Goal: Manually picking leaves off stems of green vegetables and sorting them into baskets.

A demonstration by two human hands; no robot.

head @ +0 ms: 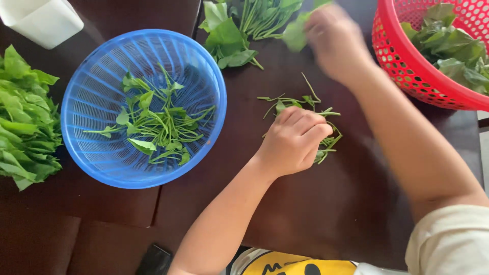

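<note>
My left hand is curled over a small heap of thin green stems on the dark table, fingers closed on some of them. My right hand is blurred near the top, gripping a green leaf by the bunch of leafy greens. A blue plastic basket on the left holds picked stems and small leaves. A red plastic basket at the top right holds broad green leaves.
A pile of green leaves lies at the left edge. A white rectangular container stands in the top left corner. A dark flat object sits at the table's near edge.
</note>
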